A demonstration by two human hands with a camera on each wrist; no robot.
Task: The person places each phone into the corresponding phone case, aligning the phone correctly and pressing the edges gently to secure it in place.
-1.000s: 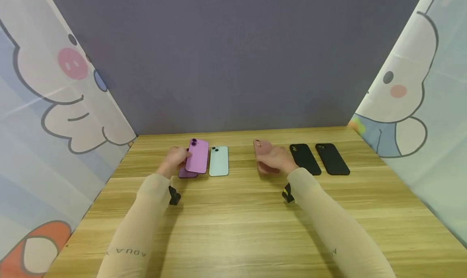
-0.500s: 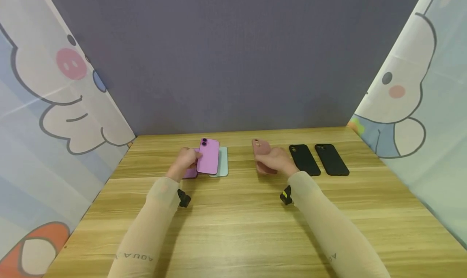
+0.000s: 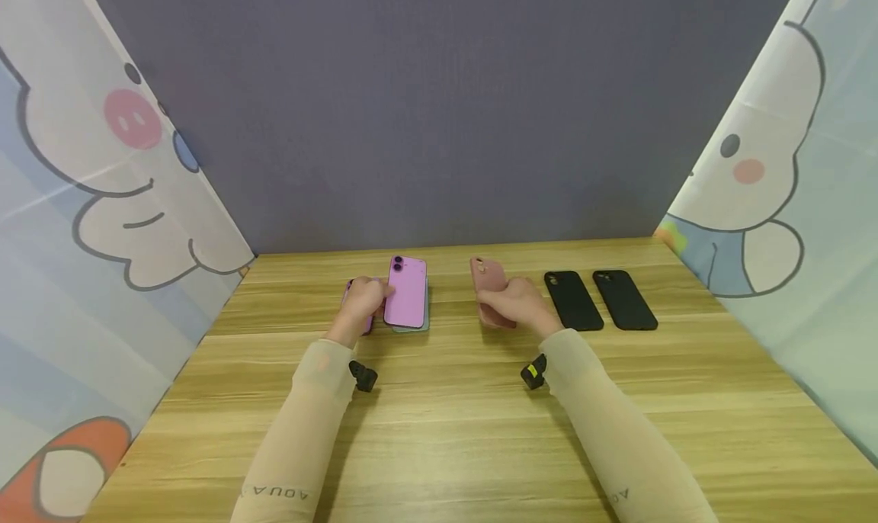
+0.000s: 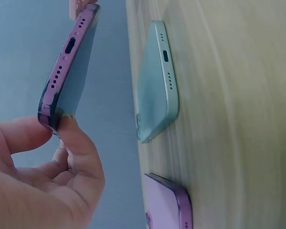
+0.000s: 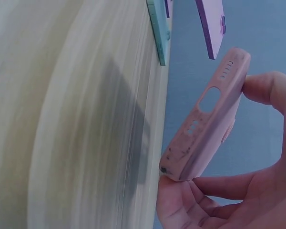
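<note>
Phone (image 3: 406,293) held above another phone (image 3: 427,317) — two cases (image 3: 572,300) right, on table (image 3: 439,416)

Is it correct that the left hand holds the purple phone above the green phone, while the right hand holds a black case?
Not quite: the case in the right hand is pink, as the right wrist view shows. Both black cases lie on the table. The left hand does hold the purple phone above the green phone.

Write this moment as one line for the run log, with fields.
left hand: holds pink phone above green phone | right hand: holds pink case | table: two black cases
</note>
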